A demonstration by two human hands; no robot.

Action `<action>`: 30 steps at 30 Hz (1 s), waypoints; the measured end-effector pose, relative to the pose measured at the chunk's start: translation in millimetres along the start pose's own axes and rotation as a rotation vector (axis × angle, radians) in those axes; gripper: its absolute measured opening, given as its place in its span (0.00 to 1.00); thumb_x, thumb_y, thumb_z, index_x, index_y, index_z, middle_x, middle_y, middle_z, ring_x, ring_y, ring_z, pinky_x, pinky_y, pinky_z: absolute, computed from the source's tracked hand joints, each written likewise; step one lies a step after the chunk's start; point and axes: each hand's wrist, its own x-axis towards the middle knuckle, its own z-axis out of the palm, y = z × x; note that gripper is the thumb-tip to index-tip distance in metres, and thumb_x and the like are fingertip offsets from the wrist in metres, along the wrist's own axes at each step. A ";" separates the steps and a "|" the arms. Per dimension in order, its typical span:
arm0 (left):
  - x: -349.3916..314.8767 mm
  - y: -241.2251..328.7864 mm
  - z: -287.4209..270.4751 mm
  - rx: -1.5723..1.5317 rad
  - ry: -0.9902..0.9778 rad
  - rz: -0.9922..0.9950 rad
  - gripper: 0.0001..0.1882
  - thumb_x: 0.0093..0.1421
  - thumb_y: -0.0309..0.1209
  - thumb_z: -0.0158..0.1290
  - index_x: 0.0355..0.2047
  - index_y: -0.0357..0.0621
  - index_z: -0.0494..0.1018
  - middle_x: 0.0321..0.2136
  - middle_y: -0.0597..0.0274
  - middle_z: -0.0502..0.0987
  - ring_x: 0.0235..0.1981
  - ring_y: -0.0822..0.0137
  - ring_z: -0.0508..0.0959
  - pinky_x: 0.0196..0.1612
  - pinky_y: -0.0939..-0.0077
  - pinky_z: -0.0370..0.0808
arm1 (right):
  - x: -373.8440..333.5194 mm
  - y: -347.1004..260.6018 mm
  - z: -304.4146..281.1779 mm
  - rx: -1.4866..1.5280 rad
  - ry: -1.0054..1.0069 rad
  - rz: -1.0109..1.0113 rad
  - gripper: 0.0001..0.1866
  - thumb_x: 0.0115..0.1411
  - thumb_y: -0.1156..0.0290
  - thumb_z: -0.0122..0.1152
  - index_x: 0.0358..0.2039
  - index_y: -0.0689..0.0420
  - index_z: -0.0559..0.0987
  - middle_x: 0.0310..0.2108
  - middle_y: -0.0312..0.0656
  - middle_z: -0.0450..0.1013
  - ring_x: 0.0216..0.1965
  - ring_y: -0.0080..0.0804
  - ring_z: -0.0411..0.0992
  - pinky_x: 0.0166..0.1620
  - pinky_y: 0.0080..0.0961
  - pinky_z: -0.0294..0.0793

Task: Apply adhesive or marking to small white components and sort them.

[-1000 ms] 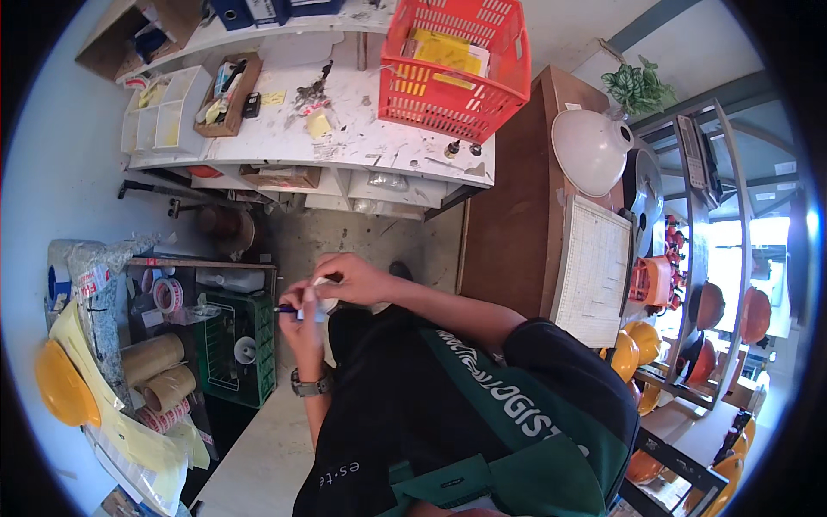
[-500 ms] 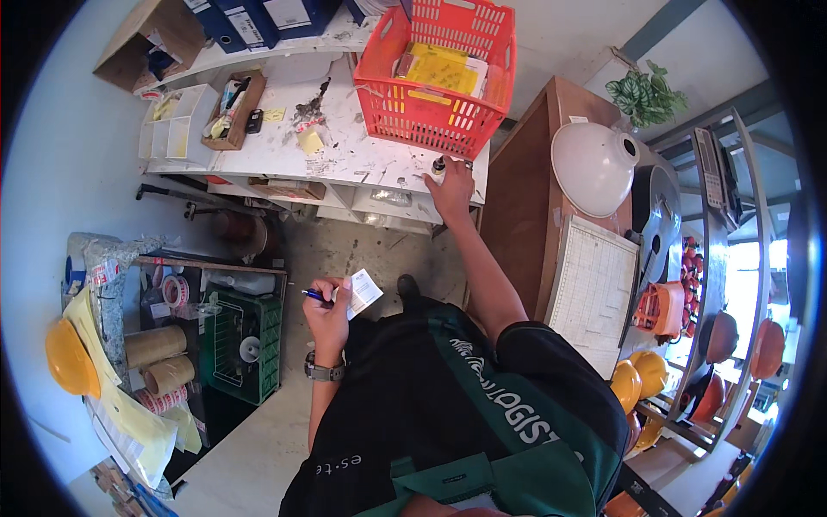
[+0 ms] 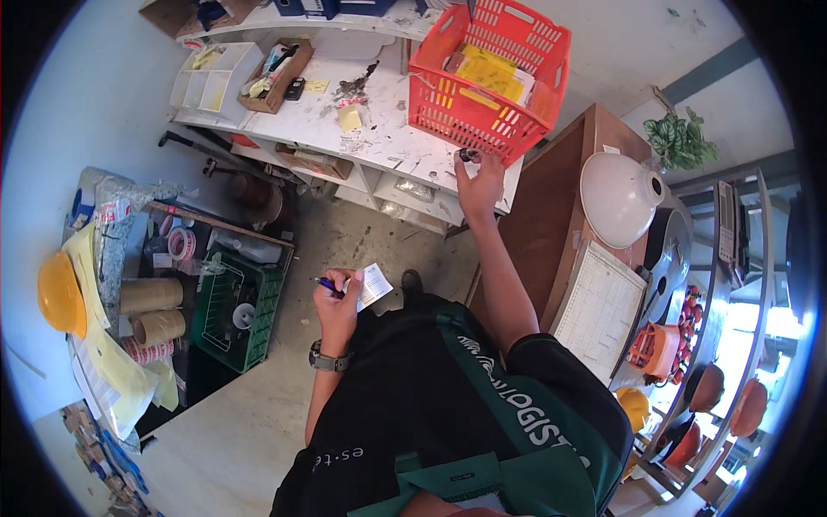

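Note:
My left hand [image 3: 338, 300] is closed around a blue pen [image 3: 327, 284] and a small white printed card [image 3: 375, 286], held low in front of my body. Reaching forward, my right hand [image 3: 482, 183] has its thumb and fingers curled about a small dark bottle [image 3: 468, 156] at the white bench's [image 3: 388, 148] front right. The fingers partly hide the bottle, and whether it touches the bench cannot be made out. Just behind it stands a red plastic crate [image 3: 478, 116] with yellow and white packets [image 3: 495, 73] inside.
A brown cabinet [image 3: 538, 220] flanks my right arm, bearing a white lamp shade [image 3: 616, 198] and a gridded board [image 3: 599, 297]. A cardboard tray [image 3: 277, 76] and white organiser [image 3: 215, 79] stand at the bench's left. Lower left is a green crate [image 3: 237, 310].
The whole view has shifted, so the bench and crate appear farther right. My right fingers now cover more of the small bottle. My left hand keeps the pen and card.

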 end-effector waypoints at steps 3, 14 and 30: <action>-0.5 5.8 6.5 -0.001 -0.011 -0.013 0.20 0.63 0.25 0.61 0.25 0.48 0.59 0.30 0.64 0.76 0.32 0.78 0.69 0.38 0.81 0.69 | 1.6 18.4 15.0 -0.065 -0.101 -0.085 0.17 0.54 0.65 0.70 0.42 0.59 0.79 0.38 0.48 0.74 0.43 0.50 0.71 0.49 0.45 0.68; 30.0 11.0 25.2 0.011 -0.031 0.011 0.19 0.63 0.24 0.60 0.24 0.47 0.59 0.27 0.65 0.75 0.31 0.79 0.69 0.36 0.81 0.70 | -10.0 48.0 41.7 -0.074 -0.098 0.095 0.21 0.54 0.62 0.71 0.43 0.63 0.79 0.36 0.48 0.76 0.41 0.43 0.74 0.47 0.39 0.73; 128.6 -11.1 67.5 -0.323 -0.158 -0.160 0.20 0.73 0.44 0.45 0.25 0.48 0.65 0.30 0.67 0.76 0.27 0.79 0.71 0.30 0.79 0.68 | -8.2 -85.1 -1.2 1.131 -0.819 0.592 0.20 0.63 0.72 0.65 0.56 0.63 0.77 0.42 0.34 0.79 0.38 0.14 0.72 0.41 0.16 0.70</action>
